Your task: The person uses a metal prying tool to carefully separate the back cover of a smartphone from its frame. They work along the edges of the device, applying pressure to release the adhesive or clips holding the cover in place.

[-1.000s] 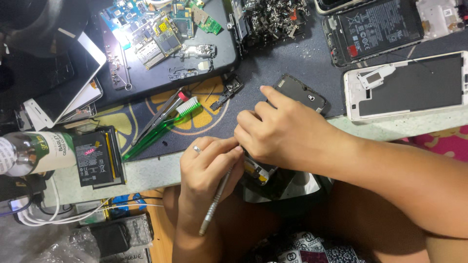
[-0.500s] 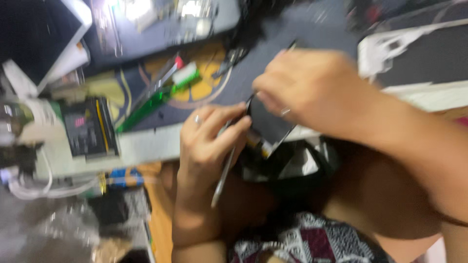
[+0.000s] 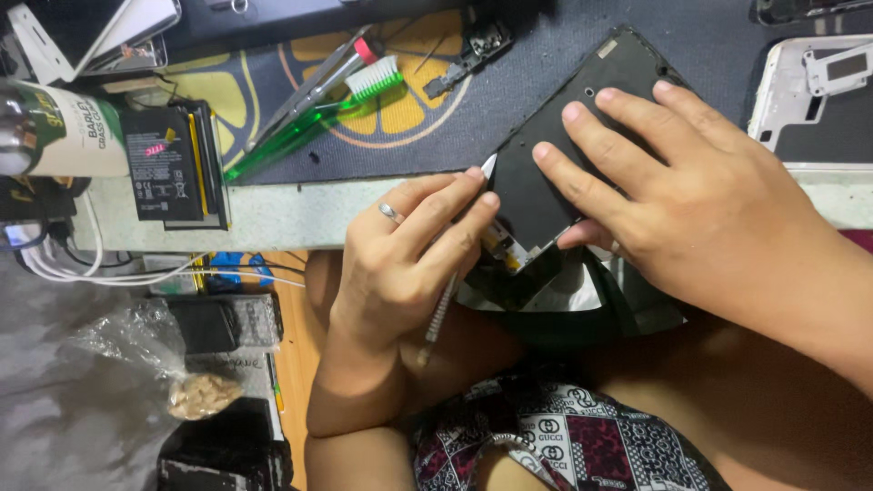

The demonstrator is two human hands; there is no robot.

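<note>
A black phone body (image 3: 555, 136) lies tilted over the near edge of the dark work mat (image 3: 509, 100). My right hand (image 3: 691, 200) presses flat on it, fingers spread across its back. My left hand (image 3: 409, 255), with a ring on one finger, grips a thin metal pry tool (image 3: 443, 300) like a pen. The tool's pale tip touches the phone's left edge near a lower corner. Under the phone's lower corner a small yellowish part shows.
A green brush (image 3: 318, 114) and a grey pen-like tool (image 3: 314, 86) lie on the mat. A black phone battery (image 3: 173, 168) and a can (image 3: 55, 132) sit at the left. A white phone frame (image 3: 818, 100) lies at the right. Cables, a plastic bag (image 3: 173, 364) and boxes are below the table.
The view has come closer and steadied. My right hand has opened flat onto the phone body, which now lies farther up on the mat. My left hand keeps the tool at the phone's edge.
</note>
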